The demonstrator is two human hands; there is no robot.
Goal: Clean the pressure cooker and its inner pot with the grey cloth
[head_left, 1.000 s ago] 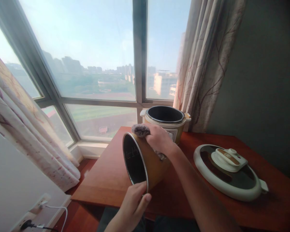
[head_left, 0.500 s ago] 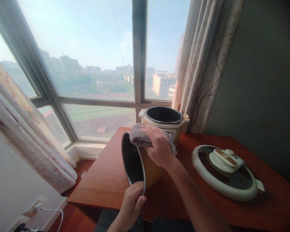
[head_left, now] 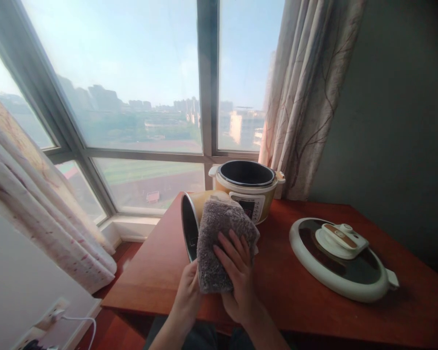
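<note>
Two big things flank the work on the desk (head_left: 160,272): cooker base (head_left: 246,187) behind, lid (head_left: 341,260) rightward. I judge we're mid-wipe: inner pot (head_left: 192,214) lies tilted, my left hand (head_left: 188,296) gripping its rim. My right hand (head_left: 237,272) presses the cloth (head_left: 217,243) flat against its outside, grip spread, not clenched; next I'd turn the pot to an unwiped side.

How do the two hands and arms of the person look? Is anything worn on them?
Both are bare. The left hand and the right hand show no glove, and no ring can be made out on the fingers that show. No watch or band shows on either wrist. The forearms come up from the bottom edge of the picture with no sleeve in view. No markings can be made out.
</note>
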